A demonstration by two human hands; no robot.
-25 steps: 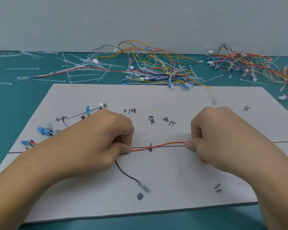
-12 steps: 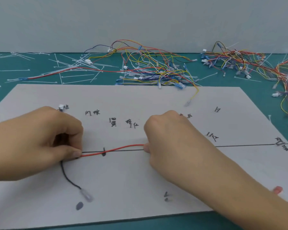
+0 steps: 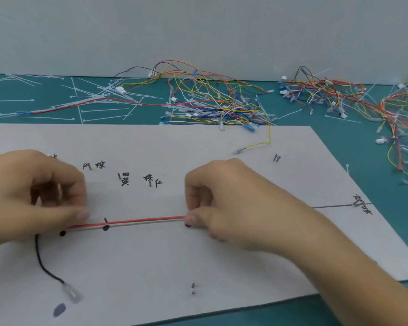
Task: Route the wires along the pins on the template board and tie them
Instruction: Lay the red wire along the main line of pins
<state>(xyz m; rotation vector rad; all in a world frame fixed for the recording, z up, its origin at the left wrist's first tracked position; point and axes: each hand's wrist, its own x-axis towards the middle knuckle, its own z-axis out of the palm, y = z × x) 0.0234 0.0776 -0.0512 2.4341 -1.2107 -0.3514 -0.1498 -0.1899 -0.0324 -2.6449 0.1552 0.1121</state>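
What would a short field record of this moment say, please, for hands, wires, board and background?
Red wire: held taut, passing a pin
Left hand: pinches it left of the pin
Right hand: pinches it further right
Black wire: trails from the left hand to a clear terminal
Template board: white, handwritten labels
Behind: loose wire bundles, cable ties

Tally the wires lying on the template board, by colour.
Red wire: 1
Black wire: 1
Yellow wire: 1
Total: 3
A pale streak beside the red wire is too blurred to count.
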